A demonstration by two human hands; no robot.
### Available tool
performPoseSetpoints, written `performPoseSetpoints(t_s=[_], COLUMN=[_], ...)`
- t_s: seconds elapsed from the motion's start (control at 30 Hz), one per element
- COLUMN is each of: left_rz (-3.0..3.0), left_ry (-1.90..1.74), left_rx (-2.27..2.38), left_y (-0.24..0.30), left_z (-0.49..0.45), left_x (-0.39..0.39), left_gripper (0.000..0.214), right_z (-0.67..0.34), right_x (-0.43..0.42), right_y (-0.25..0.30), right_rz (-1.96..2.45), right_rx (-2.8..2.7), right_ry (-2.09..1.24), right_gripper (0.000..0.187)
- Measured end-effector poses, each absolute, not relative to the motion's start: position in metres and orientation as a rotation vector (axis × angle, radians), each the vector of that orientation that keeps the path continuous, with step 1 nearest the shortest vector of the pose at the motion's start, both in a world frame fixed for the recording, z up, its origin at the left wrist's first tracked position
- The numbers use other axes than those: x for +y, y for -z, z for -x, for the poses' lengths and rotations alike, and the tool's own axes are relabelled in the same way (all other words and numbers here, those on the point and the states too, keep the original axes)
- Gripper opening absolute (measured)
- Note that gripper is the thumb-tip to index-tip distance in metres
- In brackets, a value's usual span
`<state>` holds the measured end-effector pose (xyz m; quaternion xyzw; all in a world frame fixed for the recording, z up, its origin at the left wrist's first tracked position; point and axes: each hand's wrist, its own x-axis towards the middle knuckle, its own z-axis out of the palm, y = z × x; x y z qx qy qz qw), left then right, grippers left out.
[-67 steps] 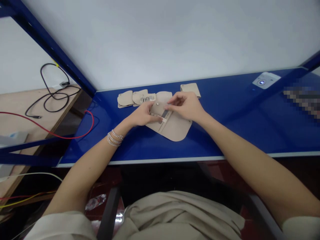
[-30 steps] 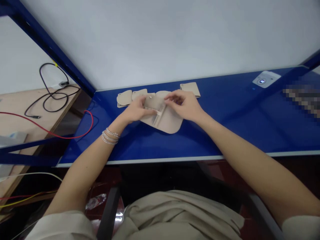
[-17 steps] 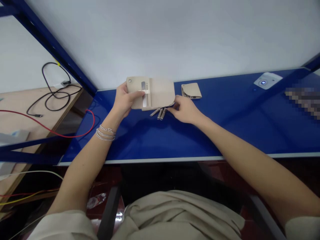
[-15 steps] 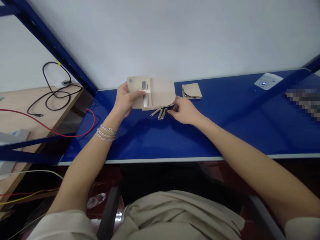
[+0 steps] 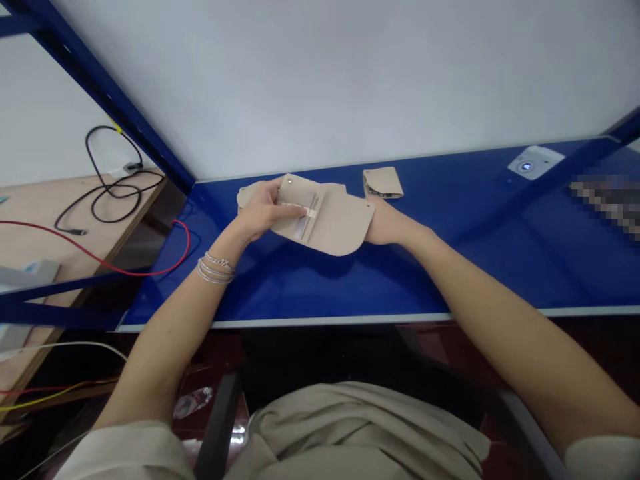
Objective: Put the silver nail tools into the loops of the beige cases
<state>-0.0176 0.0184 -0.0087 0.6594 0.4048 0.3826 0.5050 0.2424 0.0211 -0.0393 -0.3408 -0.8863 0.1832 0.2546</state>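
Note:
My left hand (image 5: 261,212) is closed on an opened beige manicure case (image 5: 343,223), its thumb lying over a white strip and the slim metal tools (image 5: 301,223) held inside. The case is tilted, with its rounded flap toward me and a snap at its upper corner. Behind it shows more beige case material (image 5: 245,195); whether this is a second case I cannot tell. My right hand (image 5: 387,221) is at the flap's right edge, its fingers hidden behind it. A smaller folded beige case (image 5: 384,181) lies just beyond that hand.
The blue table (image 5: 400,287) has a pale front edge. On its right side stands a white device (image 5: 536,163) with a lit round button, near a blurred-out object (image 5: 607,203). At left, a black cable (image 5: 107,190) and a red cable (image 5: 120,268) lie by a blue frame post (image 5: 125,100).
The opened case has turned and shifted to the right and toward me. Nail clippers that stuck out below it are now hidden. My right hand's fingers have gone behind the flap.

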Motion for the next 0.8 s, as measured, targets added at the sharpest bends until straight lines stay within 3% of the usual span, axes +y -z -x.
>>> performPoseSetpoints(t_s=[0.17,0.37,0.53,0.8], left_rz=[-1.639,-1.657,-1.734,-1.862], left_ry=[-0.720,-0.412,-0.295,-0.283], left_rx=[0.867,0.812,0.837,0.819], left_y=[0.006,0.006,0.013,0.011], left_z=[0.017,0.011,0.006,0.005], left_x=[0.015,0.007,0.006,0.008], left_gripper=[0.060,0.056,0.051,0.046], right_z=[-0.242,-0.242,-0.243,-0.231], right_x=[0.019,0.020,0.021,-0.002], right_y=[0.033,0.027,0.022,0.015], right_rz=[1.059,1.363,1.182,0.842], right_rx=[-2.460,-2.109,-1.953,-2.293], right_ry=[-0.639,-0.651,-0.651,-0.727], right_gripper=[0.012,0.013,0.018,0.012])
